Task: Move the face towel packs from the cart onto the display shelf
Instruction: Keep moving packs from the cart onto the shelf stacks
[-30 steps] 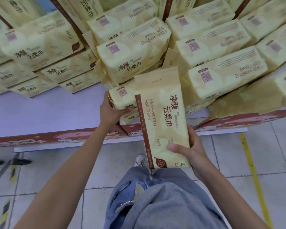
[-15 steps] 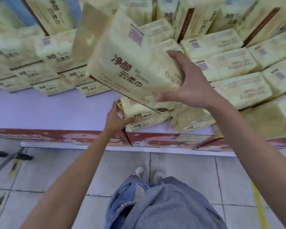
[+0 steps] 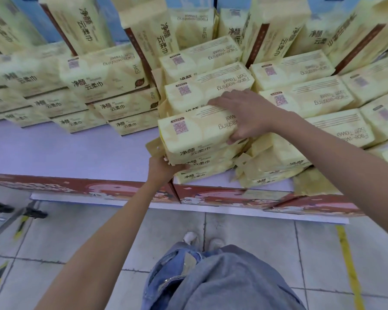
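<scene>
Where it lies flat on top of 2 lower packs [image 3: 197, 163], the pale yellow soft plastic face towel pack [image 3: 195, 133] sits at the front of the pale lilac display shelf [image 3: 65, 151], close to the shelf's red printed front edge [image 3: 76, 186]. Its top shows a QR label and the English words "Face-washing Soft Towel", and its front face carries brown Chinese characters. A flat sealed flap juts from its left end.

The right hand [image 3: 244, 115] grips this pack, fingers spread over the top and thumb on the front face. The left hand [image 3: 161, 170] holds the left end of the lower packs, with its thumb laid along their front.

More packs crowd just behind and to the right, touching. Bare shelf lies open to the left, in front of the left-hand stacks [image 3: 103, 79].
</scene>
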Available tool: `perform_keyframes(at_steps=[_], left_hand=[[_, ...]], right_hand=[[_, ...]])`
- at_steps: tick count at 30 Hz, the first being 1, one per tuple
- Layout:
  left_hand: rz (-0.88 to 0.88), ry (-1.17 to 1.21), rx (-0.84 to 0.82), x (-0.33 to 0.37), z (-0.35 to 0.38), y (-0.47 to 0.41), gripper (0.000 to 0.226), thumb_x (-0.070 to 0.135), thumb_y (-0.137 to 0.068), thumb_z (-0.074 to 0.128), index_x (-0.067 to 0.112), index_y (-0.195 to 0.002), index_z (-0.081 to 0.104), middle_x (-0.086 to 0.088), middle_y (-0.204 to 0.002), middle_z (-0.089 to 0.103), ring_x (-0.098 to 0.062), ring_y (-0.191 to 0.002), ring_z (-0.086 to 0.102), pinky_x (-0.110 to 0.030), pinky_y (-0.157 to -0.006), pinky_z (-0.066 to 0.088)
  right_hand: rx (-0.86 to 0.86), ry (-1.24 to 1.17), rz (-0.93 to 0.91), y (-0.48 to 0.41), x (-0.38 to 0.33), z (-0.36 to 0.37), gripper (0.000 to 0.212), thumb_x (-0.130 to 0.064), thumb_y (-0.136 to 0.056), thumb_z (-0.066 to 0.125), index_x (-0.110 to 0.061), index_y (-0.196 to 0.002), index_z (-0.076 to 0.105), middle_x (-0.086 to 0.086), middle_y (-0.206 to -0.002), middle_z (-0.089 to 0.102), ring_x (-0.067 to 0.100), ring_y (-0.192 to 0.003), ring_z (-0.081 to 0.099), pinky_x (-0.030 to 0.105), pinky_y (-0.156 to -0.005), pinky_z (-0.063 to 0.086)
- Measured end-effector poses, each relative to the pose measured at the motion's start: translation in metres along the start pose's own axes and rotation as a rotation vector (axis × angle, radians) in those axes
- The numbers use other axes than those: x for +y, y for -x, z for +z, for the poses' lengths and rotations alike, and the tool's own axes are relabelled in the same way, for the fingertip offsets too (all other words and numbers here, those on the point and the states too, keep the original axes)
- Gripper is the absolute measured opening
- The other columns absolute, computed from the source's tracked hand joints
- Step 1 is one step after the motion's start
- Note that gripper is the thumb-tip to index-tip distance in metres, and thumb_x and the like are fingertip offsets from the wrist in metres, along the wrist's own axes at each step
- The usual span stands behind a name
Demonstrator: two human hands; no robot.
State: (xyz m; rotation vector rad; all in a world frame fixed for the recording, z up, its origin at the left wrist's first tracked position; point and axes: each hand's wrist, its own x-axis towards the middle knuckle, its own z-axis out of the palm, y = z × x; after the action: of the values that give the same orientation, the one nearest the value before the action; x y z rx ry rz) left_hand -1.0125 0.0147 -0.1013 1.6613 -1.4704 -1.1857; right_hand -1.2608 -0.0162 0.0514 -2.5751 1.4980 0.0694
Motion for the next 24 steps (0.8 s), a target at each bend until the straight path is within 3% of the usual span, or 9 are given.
perform_keyframes(at_steps=[3,7,11,15,19,22,24], left_hand=[[-0.018,-0.010,0.003,0.000,0.000,0.001,0.064,0.019,-0.059,0.091,0.010,-0.116,0.063,-0.005,-0.113,0.068,-0.024,-0.106,0.061,-0.047,-0.090,0.052],[0.053,-0.071,-0.041,0.004,-0.005,0.003,0.053,0.029,-0.058,0.091,0.035,-0.102,0.061,0.008,-0.106,0.064,-0.023,-0.103,0.058,-0.044,-0.088,0.050],[0.087,-0.106,-0.062,0.006,-0.005,0.002,0.053,0.029,-0.060,0.089,0.035,-0.104,0.060,0.000,-0.118,0.063,-0.020,-0.104,0.054,-0.035,-0.085,0.046],[0.093,-0.106,-0.062,0.012,-0.004,0.006,0.057,0.025,-0.061,0.089,0.024,-0.113,0.064,0.011,-0.108,0.057,-0.020,-0.102,0.052,-0.037,-0.086,0.047],[0.077,-0.058,-0.052,0.020,-0.004,0.014,0.059,0.021,-0.061,0.089,0.042,-0.101,0.052,0.003,-0.120,0.056,-0.017,-0.107,0.050,-0.033,-0.087,0.044],[-0.053,-0.071,-0.020,0.018,-0.006,0.020,0.075,0.026,-0.063,0.088,0.026,-0.127,0.048,0.002,-0.133,0.048,-0.014,-0.113,0.047,-0.028,-0.089,0.039],[-0.207,-0.037,-0.021,0.015,-0.008,0.027,0.098,0.028,-0.066,0.086,0.017,-0.145,0.029,-0.001,-0.144,0.041,-0.020,-0.126,0.043,-0.035,-0.099,0.039]], right_hand=[[0.029,0.039,0.012,0.003,0.003,0.003,0.104,-0.049,-0.057,0.082,-0.023,-0.144,0.032,0.004,-0.128,0.050,0.025,-0.119,0.045,0.039,-0.096,0.032],[0.036,0.058,0.061,0.009,0.011,0.001,0.103,-0.049,-0.058,0.082,-0.023,-0.144,0.032,0.005,-0.129,0.049,0.026,-0.119,0.045,0.039,-0.100,0.032],[0.022,0.075,0.091,0.012,0.011,0.003,0.106,-0.050,-0.061,0.080,-0.025,-0.147,0.025,0.007,-0.132,0.045,0.027,-0.121,0.041,0.038,-0.105,0.029],[0.016,0.071,0.122,0.016,0.008,0.003,0.112,-0.053,-0.063,0.078,-0.025,-0.151,0.014,0.009,-0.142,0.038,0.027,-0.133,0.031,0.038,-0.112,0.019],[0.015,0.091,0.157,0.023,0.000,0.003,0.114,-0.051,-0.067,0.076,-0.022,-0.152,0.006,0.010,-0.154,0.021,0.026,-0.144,0.013,0.040,-0.117,0.006],[-0.008,0.090,0.154,0.032,-0.013,0.003,0.112,-0.051,-0.074,0.071,-0.021,-0.151,-0.005,0.008,-0.160,0.001,0.025,-0.147,-0.004,0.041,-0.117,-0.003],[0.064,0.025,0.102,0.040,-0.028,0.000,0.105,-0.052,-0.078,0.065,-0.021,-0.151,-0.003,0.005,-0.160,0.000,0.022,-0.147,-0.006,0.039,-0.117,-0.006]])
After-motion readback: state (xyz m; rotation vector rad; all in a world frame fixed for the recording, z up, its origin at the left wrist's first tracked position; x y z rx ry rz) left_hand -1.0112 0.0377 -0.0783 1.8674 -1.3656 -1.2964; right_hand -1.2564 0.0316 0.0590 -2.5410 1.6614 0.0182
